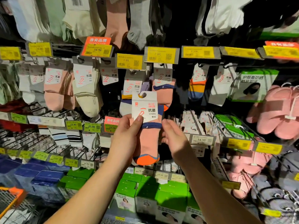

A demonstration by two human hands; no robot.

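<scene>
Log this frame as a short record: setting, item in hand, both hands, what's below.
setting: shop display of hanging socks under yellow price tags
item: pink ankle sock with navy band, orange toe and white card label
hands: left hand grips the sock, thumb on its label; right hand at its right edge, grip unclear
below: green boxes

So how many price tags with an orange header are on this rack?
3 tags: one upper left of centre, one just left of the held pink sock pack, one at the upper right edge. Others may be hidden.
</scene>
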